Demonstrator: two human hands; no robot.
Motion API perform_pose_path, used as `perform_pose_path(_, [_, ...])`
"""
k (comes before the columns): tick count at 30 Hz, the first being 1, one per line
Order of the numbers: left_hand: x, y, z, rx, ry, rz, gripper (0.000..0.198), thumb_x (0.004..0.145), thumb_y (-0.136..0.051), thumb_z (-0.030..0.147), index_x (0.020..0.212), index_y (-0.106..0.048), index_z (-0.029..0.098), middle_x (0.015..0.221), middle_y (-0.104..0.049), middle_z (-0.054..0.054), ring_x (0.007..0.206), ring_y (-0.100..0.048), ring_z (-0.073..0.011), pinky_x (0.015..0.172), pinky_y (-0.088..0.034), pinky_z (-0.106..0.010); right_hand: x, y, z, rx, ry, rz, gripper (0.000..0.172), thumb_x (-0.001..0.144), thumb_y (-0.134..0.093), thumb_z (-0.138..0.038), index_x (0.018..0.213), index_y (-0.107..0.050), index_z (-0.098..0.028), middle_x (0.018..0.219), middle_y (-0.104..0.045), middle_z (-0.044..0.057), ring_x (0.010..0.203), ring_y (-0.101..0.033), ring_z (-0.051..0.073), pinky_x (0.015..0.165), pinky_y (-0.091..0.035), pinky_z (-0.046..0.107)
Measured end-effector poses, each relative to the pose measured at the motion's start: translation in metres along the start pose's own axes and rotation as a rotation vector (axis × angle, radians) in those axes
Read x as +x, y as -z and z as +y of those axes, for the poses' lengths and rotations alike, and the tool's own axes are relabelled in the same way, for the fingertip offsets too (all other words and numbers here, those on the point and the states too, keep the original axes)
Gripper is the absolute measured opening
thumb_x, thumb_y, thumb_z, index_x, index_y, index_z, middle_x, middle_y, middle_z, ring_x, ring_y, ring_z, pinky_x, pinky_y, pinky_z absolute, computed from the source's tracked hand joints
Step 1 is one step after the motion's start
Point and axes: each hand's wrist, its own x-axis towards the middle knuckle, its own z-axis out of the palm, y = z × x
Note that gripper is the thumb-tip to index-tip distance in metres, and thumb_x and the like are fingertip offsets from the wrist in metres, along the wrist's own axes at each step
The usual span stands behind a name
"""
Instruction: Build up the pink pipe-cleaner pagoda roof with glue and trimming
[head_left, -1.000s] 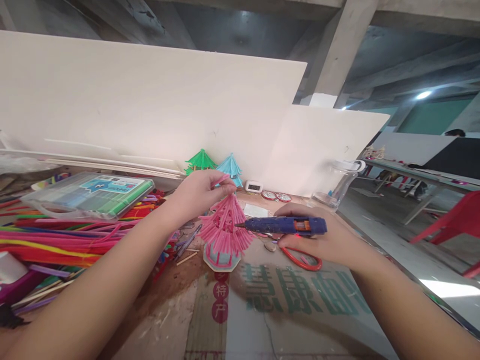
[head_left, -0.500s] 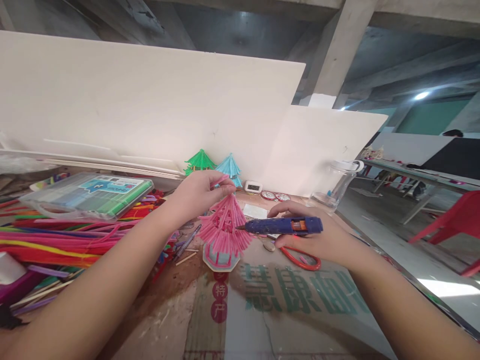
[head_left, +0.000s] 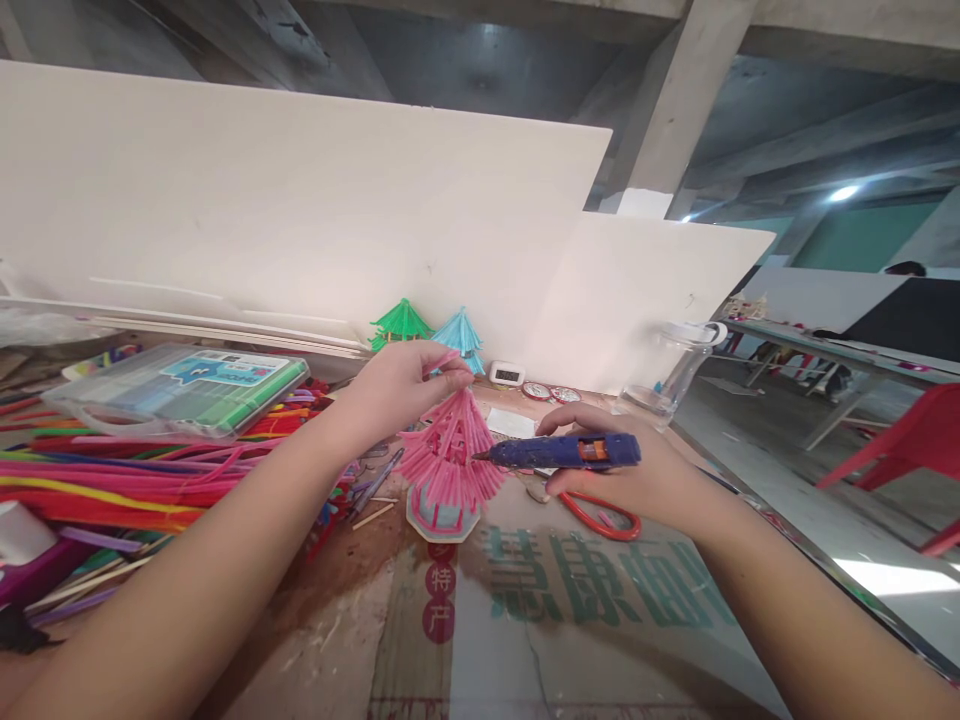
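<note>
A small pink pavilion model (head_left: 454,455), its tiered roof made of fuzzy pipe cleaners, stands upright on a pale octagonal base (head_left: 442,522). My left hand (head_left: 412,385) pinches the peak of that roof between thumb and fingers. From the right, my right hand (head_left: 622,465) grips a dark blue hot glue gun (head_left: 562,452). The gun's nozzle points left and meets the pink roof's right side, though I cannot tell whether it touches. Orange-red scissor handles (head_left: 604,520) lie on the table beneath my right hand.
Bundles of coloured pipe cleaners (head_left: 97,490) and a clear plastic case (head_left: 180,390) cover the left side. Green (head_left: 403,320) and light blue (head_left: 459,332) pavilion models stand by the white board, near a small digital clock (head_left: 506,374). A clear jug (head_left: 671,370) is at the back right.
The glue gun's body has shifted very slightly left with my right hand. My left hand keeps its pinch, and the pavilion stays where it was.
</note>
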Motion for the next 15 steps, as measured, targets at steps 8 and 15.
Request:
perform_pose_path(8, [0.0002,-0.0002,-0.0002,0.011,0.008,-0.031,0.033,0.082,-0.049,0.045,0.079,-0.067,0.017,0.069,-0.062,-0.001,0.064,-0.054,-0.0158,0.058,-0.035,-0.026,-0.0005,0.0006,-0.0010,0.020,-0.018,0.012,0.035,0.068,-0.076,-0.043,0.093,-0.061,-0.023,0.090,-0.071,0.004,0.077,-0.065,0.020,0.060,-0.048,0.027])
perform_pose_path(15, [-0.0009,0.0000,-0.0007,0.010,0.003,-0.034,0.032,0.083,-0.050,0.044,0.079,-0.067,0.017,0.069,-0.061,0.000,0.063,-0.052,-0.0150,0.058,-0.034,-0.025,-0.0006,-0.0010,0.0001,0.048,-0.033,0.044,0.034,0.069,-0.074,-0.043,0.094,-0.062,-0.023,0.091,-0.071,0.004,0.074,-0.066,0.019,0.060,-0.049,0.026])
